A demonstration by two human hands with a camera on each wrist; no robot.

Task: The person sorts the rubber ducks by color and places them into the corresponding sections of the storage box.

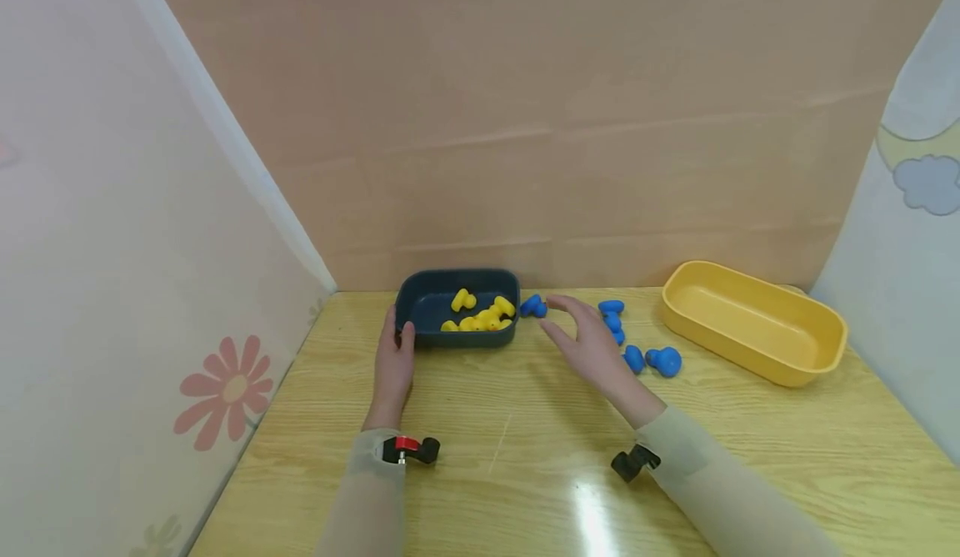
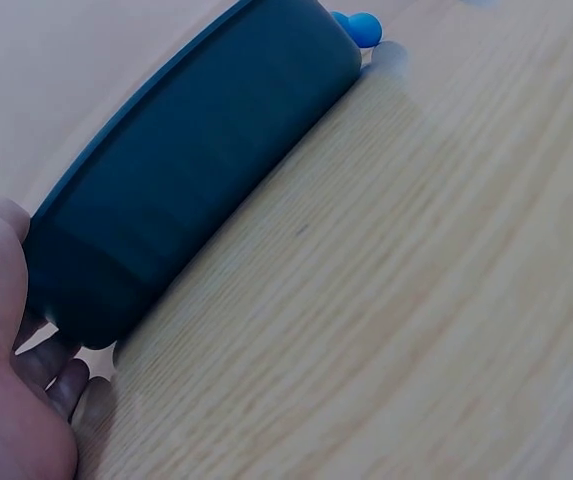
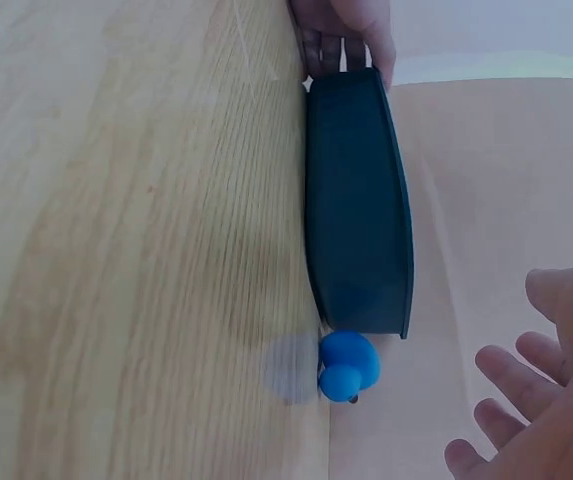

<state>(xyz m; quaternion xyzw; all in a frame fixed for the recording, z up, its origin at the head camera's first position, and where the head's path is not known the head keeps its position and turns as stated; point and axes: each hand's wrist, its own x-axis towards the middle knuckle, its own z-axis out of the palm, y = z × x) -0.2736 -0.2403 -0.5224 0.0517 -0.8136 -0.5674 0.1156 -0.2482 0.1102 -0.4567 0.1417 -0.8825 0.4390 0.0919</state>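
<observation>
Toward the far edge of the wooden tabletop (image 1: 480,474), seen from the head camera, a dark blue tray (image 1: 431,300) holds a heap of yellow pegs (image 1: 480,317). The left hand (image 1: 395,365) grips the tray's left end, thumb hooked over the rim. The right hand (image 1: 588,344) hovers just right of the tray, fingers spread and relaxed, holding nothing. One blue peg (image 1: 533,307) lies just beside the tray's right end, near the fingertips. More blue pegs (image 1: 637,348) lie scattered behind and right of that hand. A yellow tray (image 1: 753,322) stands near the far right corner, well apart from the dark one.

From the left wrist, the dark blue tray's outer wall (image 2: 191,165) runs diagonally across the wood; the left hand (image 2: 6,380) wraps its near end, fingers curled under the corner. The blue peg (image 2: 361,27) peeks past the far end.

From the right wrist, the tray (image 3: 358,200) appears edge-on, the left hand's fingers (image 3: 351,30) clasping its far end. The blue peg (image 3: 347,365) rests against the near end, and the right hand's open fingers (image 3: 531,385) hang close by without touching it.
</observation>
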